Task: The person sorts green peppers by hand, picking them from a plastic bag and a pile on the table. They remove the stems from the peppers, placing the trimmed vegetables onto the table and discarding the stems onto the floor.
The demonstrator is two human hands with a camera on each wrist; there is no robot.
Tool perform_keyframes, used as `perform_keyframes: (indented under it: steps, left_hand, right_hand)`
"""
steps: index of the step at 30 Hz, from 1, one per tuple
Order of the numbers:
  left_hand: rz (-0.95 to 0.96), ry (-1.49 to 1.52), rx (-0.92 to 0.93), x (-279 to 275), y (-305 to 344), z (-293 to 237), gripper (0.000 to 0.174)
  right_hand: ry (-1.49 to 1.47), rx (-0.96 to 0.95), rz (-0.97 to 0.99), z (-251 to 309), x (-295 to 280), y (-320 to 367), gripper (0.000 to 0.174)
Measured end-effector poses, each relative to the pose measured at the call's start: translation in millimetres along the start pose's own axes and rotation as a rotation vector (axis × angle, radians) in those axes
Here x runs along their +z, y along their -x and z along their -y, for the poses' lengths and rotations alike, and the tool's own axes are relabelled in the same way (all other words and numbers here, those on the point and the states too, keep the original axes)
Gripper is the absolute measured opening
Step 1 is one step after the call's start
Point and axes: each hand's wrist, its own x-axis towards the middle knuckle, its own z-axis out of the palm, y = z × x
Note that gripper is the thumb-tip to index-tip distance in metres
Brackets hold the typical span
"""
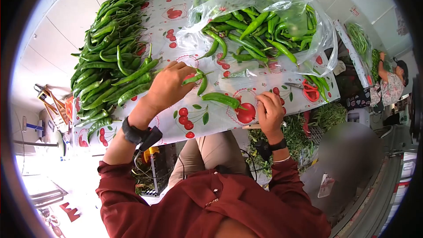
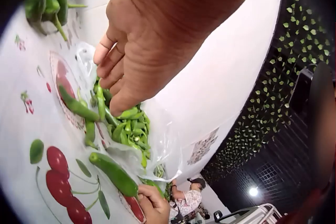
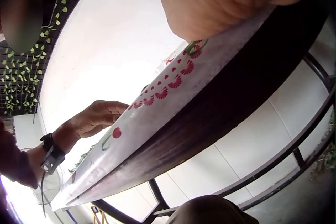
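Note:
My left hand [image 1: 172,83] hovers over the table with relaxed, slightly bent fingers and nothing in its grasp. Two small green peppers [image 1: 202,83] lie crossed by its fingertips. In the left wrist view, the same hand [image 2: 149,50] hangs above these small peppers [image 2: 79,109]. A larger green pepper [image 1: 220,99] rests between my hands, its stem pointing right. Just past that stem is my right hand [image 1: 269,112], fingers loosely bent near the table's front edge. The right wrist view shows only part of this hand [image 3: 220,3]; its fingers are hidden there.
Rows of green peppers [image 1: 103,66] are piled along the left side. A clear plastic bag [image 1: 324,39] full of peppers spreads over the back right. Red-handled scissors [image 1: 310,91] lie at right beside a few peppers. A person [image 1: 391,77] is at far right.

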Motion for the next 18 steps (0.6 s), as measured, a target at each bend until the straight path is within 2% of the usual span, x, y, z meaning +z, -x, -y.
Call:
perform_keyframes:
  steps: [1, 6, 9, 14, 18]
  left_hand:
    - [-0.078, -0.025, 0.009, 8, -1, -1, 0.029]
    - [-0.103, -0.117, 0.007, 29, -6, -8, 0.033]
    - [-0.067, -0.175, -0.056, 38, -10, -8, 0.039]
    - [0.002, 0.021, -0.085, 45, -19, -6, 0.036]
    - [-0.016, 0.003, -0.074, 49, -20, -3, 0.034]
  right_hand:
    - [0.001, -0.001, 0.000, -1, 0, 0, 0.018]
    - [-0.014, 0.001, -0.003, 1, 0, 0, 0.017]
    - [-0.017, -0.004, -0.007, 0, 1, 1, 0.017]
    - [-0.014, -0.008, -0.030, -1, 1, 0, 0.016]
    - [-0.022, 0.000, -0.042, -1, 1, 1, 0.016]
